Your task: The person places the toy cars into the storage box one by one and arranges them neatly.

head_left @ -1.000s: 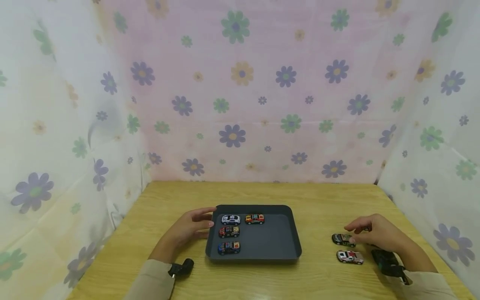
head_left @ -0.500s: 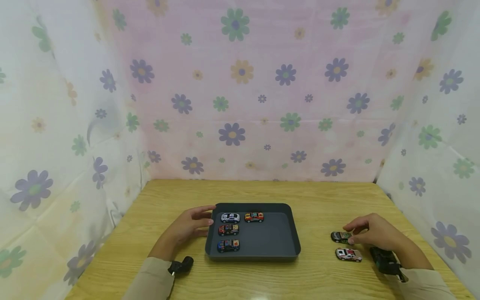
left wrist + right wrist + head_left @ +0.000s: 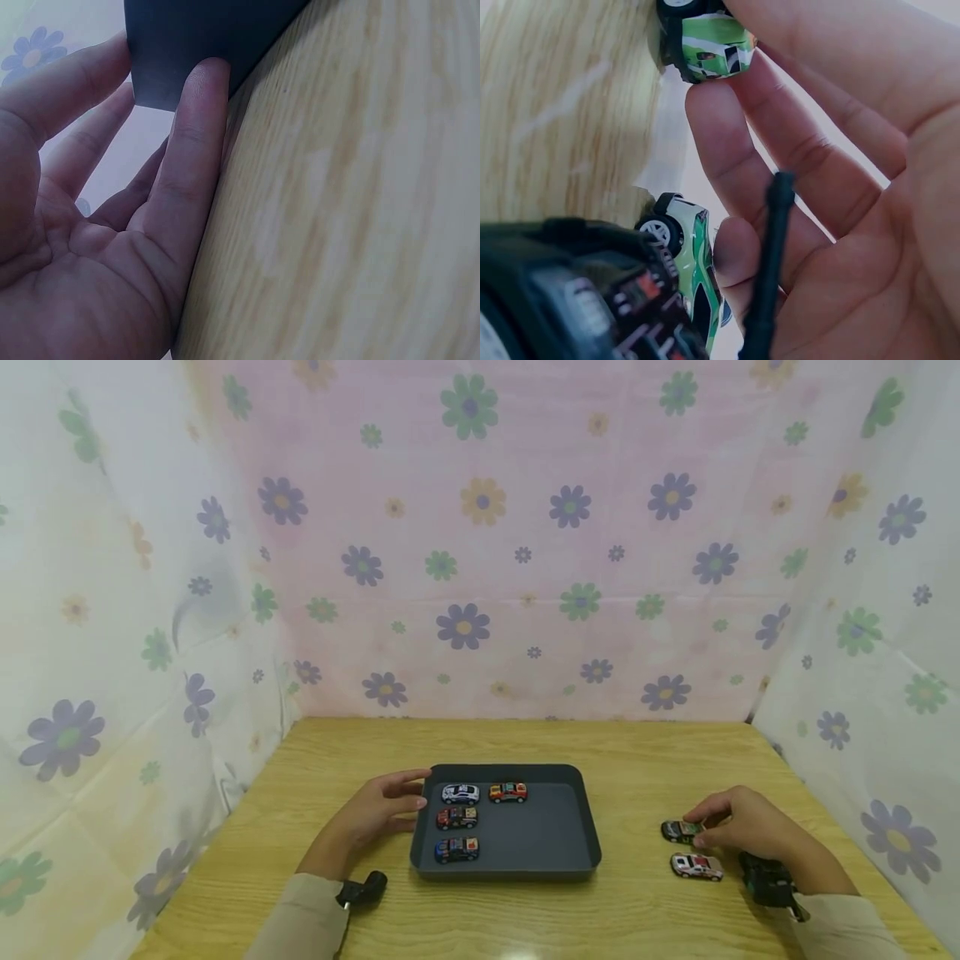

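Note:
My right hand point(image 3: 750, 828) pinches the rear of a small dark green toy car point(image 3: 673, 832) on the right of the table; in the right wrist view its green-and-white end point(image 3: 716, 46) shows between thumb and fingers. A white toy car with red markings point(image 3: 696, 867) stands just in front of it. Straight fingers of my left hand point(image 3: 378, 810) touch the left wall of a dark grey tray point(image 3: 536, 839). Inside the tray, a white car point(image 3: 461, 794), a red-black car point(image 3: 457, 818) and a blue car point(image 3: 457, 850) form a left column. Beside the white one sits a red-yellow car point(image 3: 508, 792).
Near my right palm, the right wrist view shows another green-and-white car point(image 3: 699, 277) and a dark car-like object point(image 3: 592, 300), large and partly cut off. Wooden table point(image 3: 630, 935) surrounds the tray. A flowered cloth point(image 3: 517, 602) walls the back and both sides.
My right hand has shifted slightly left, its fingertips closer about the dark green car. The head view has tilted a little. My left hand and the tray keep their places.

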Available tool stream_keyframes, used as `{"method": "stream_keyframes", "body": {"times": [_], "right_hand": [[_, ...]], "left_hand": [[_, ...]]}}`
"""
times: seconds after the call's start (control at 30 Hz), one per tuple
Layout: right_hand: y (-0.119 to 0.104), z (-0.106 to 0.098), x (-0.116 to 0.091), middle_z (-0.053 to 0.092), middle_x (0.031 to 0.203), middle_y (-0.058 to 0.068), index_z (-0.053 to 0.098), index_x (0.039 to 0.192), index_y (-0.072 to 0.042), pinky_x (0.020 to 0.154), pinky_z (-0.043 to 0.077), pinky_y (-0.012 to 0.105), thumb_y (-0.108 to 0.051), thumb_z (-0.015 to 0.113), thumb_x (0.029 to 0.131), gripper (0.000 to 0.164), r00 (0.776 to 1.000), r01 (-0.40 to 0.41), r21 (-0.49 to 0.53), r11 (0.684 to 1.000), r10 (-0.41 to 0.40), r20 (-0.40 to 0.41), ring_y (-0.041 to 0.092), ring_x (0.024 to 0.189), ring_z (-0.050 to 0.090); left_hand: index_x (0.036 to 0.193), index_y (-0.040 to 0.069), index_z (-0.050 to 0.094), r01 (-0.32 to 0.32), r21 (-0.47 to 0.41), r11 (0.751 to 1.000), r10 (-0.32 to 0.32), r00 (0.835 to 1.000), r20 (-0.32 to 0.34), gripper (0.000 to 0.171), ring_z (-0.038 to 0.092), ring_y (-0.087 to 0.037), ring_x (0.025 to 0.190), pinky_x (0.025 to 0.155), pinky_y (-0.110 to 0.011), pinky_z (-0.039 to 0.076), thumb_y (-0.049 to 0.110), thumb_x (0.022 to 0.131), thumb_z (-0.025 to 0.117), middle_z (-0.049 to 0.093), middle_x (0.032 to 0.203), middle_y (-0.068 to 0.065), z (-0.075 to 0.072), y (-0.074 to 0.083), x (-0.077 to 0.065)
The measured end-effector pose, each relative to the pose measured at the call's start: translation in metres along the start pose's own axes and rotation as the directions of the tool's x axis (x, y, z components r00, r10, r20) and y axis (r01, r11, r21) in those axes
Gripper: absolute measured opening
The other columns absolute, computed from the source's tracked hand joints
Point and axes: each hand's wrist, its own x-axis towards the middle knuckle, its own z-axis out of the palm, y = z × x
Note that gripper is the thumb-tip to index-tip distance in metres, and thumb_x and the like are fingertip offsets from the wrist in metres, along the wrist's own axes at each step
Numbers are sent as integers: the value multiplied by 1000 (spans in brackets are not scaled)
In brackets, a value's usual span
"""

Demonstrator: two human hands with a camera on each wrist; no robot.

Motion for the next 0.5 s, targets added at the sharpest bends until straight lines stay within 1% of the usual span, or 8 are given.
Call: {"method": "stream_keyframes", "body": {"times": [0.13,0.23,0.33,0.5], "right_hand": [[-2,-1,1,76,115,11,79,115,-13,70,59,26,-27,83,88,30,1000,-1,-28,1000,1,-6,5,89,69],[-3,-1,1,76,115,9,80,114,-14,69,59,25,-28,83,88,29,1000,-4,-42,999,3,-9,4,88,69],[-2,-1,1,76,114,8,80,114,-15,69,59,25,-29,83,89,29,1000,-1,-53,999,0,-10,4,88,68],[-3,0,1,77,114,8,80,113,-15,69,59,25,-28,83,89,28,1000,-5,-62,998,4,-20,4,87,68]], "left_hand": [[154,16,51,-1,5,1000,1,1000,-6,63,66,-30,122,94,-45,62,14,96,75,48,155,-23,0,0,1],[154,18,52,13,13,1000,-13,1000,-17,62,66,-30,123,94,-44,62,14,96,75,48,155,-22,0,0,1],[153,17,52,14,19,1000,-13,1000,-25,62,66,-31,122,93,-45,62,14,96,75,48,155,-23,1,1,0],[153,17,52,20,-4,1000,-21,1000,-21,62,65,-31,124,94,-45,62,13,96,74,48,156,-21,2,3,0]]}}
